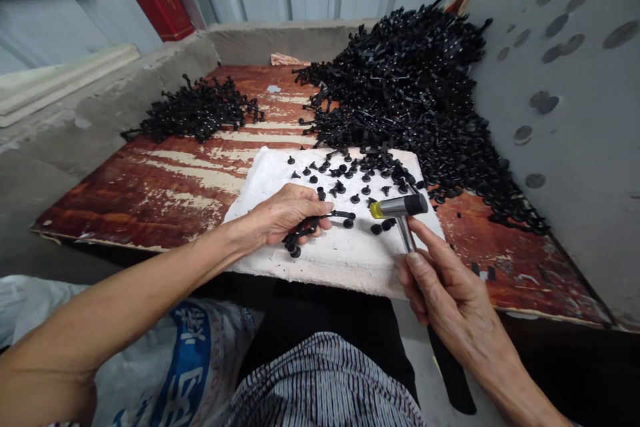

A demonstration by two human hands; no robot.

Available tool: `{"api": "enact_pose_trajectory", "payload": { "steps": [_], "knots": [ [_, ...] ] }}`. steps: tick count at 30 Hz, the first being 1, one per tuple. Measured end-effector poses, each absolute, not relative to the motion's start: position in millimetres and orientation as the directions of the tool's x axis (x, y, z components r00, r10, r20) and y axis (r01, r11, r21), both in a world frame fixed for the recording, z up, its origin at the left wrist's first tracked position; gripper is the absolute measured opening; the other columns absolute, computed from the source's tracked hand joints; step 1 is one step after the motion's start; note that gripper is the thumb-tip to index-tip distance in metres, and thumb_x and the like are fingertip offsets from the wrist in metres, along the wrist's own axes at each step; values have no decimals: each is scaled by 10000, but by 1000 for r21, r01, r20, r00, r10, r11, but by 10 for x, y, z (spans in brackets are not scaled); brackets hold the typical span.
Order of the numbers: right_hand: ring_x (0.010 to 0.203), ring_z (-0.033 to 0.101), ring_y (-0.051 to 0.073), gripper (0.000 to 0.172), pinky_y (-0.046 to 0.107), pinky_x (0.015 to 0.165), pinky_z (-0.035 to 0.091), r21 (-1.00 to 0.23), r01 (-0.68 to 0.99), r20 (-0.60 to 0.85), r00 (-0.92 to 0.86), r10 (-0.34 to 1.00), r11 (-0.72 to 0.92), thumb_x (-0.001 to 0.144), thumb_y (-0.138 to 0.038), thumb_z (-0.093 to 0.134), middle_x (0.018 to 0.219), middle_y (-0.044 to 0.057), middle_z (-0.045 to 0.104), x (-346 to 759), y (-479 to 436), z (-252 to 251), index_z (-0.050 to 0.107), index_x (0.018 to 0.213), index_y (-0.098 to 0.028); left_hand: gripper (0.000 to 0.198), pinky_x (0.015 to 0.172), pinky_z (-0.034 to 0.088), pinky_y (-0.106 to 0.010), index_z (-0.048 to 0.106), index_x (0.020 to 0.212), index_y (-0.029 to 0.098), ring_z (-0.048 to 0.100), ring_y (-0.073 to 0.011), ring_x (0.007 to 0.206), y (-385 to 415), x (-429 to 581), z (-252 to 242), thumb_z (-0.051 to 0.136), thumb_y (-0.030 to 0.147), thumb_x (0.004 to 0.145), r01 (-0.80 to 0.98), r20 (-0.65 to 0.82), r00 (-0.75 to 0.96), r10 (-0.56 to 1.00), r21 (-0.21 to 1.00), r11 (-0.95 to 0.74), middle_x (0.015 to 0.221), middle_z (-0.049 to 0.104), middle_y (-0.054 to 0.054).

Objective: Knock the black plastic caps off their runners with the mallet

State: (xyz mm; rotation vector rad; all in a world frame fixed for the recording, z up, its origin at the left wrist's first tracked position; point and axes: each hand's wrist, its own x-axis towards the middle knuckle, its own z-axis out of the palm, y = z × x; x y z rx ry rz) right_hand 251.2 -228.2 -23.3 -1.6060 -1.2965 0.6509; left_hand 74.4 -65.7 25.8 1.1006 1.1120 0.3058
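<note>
My left hand [295,212] is closed around a small bunch of black plastic parts [343,215], thin bars with round knobs at their ends, just above a white foam board [320,263]. In my right hand [445,280] is a small mallet [403,205] with a metal head, one yellow face and one black face. My fingers wrap its metal neck, and its black grip hangs below. The mallet head is over the board, to the right of the parts. Several loose black knob-shaped pieces [355,199] lie scattered on the board.
A large heap of black parts [400,80] covers the right back of the worn red-brown tabletop [200,173]. A smaller pile [200,110] is at the left. A grey panel [565,113] rises at right. A printed white sack [165,360] lies below, left.
</note>
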Motion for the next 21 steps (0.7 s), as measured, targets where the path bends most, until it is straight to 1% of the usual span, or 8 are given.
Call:
{"api": "enact_pose_trajectory", "payload": {
  "steps": [2, 6, 13, 21],
  "knots": [
    [409, 389, 97, 469, 223, 344, 357, -921, 387, 102, 324, 940, -34, 971, -382, 442, 631, -43, 487, 2510, -2285, -232, 469, 1414, -228, 299, 293, 327, -170, 442, 619, 166, 486, -67, 362, -654, 748, 259, 599, 128, 871, 303, -563, 459, 687, 826, 475, 557, 634, -28],
    [410, 387, 98, 476, 227, 347, 346, -931, 362, 82, 314, 946, -40, 967, -386, 448, 625, -47, 473, 2508, -2273, -228, 466, 1417, -234, 302, 288, 326, -169, 440, 617, 166, 480, -62, 357, -646, 740, 244, 599, 127, 870, 299, -561, 464, 686, 828, 475, 557, 634, -27],
    [410, 383, 107, 457, 238, 367, 340, -928, 370, 90, 316, 944, -36, 970, -368, 449, 587, -58, 455, 2510, -2271, -227, 474, 1410, -248, 301, 291, 317, -171, 430, 630, 172, 481, -58, 354, -657, 757, 257, 583, 117, 884, 318, -568, 454, 687, 823, 471, 546, 624, -19],
    [408, 384, 100, 461, 229, 358, 347, -925, 379, 95, 311, 946, -32, 971, -367, 448, 608, -54, 471, 2516, -2255, -249, 464, 1418, -256, 308, 299, 299, -172, 424, 631, 179, 460, -48, 343, -668, 772, 272, 583, 114, 886, 333, -562, 444, 698, 826, 454, 532, 614, -13]
  ]
}}
